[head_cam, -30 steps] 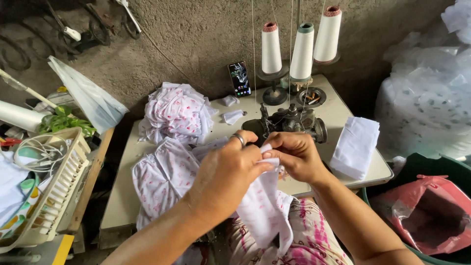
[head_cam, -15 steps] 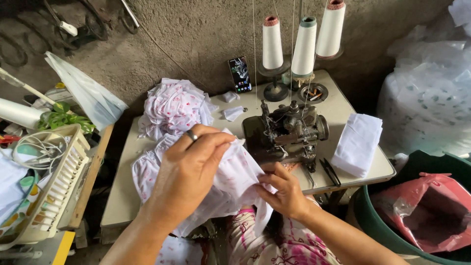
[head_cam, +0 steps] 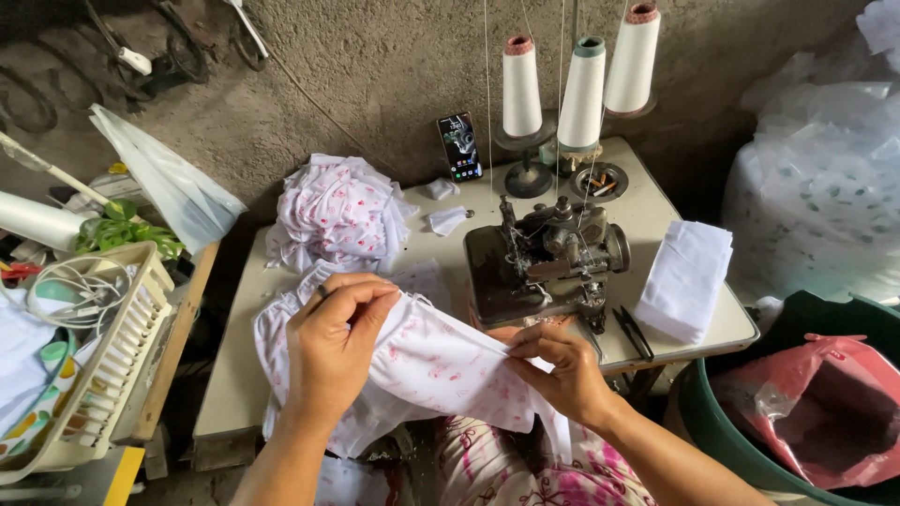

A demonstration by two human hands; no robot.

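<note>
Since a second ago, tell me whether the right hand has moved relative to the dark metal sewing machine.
Yes. The right hand has dropped from level with the dark metal sewing machine to below its front edge, pinching the white pink-printed fabric.

Sewing machine (head_cam: pixel 548 258) on the table (head_cam: pixel 244 375), right of centre. Three thread cones (head_cam: pixel 581 89) behind it, at the far edge, against the wall. Phone (head_cam: pixel 459 147) left of the cones, propped on the wall. Heap of cloth (head_cam: pixel 337 211) far left on the table. Folded stack (head_cam: pixel 684 278) at the right end, scissors (head_cam: pixel 633 333) between stack and machine. Held cloth (head_cam: pixel 441 370) near, in front of the machine: left hand (head_cam: pixel 337 347) at its left end, right hand (head_cam: pixel 562 370) at its right. Basket (head_cam: pixel 103 375) left of the table. Bin (head_cam: pixel 750 440) near right, bag (head_cam: pixel 825 403) inside it.
</note>
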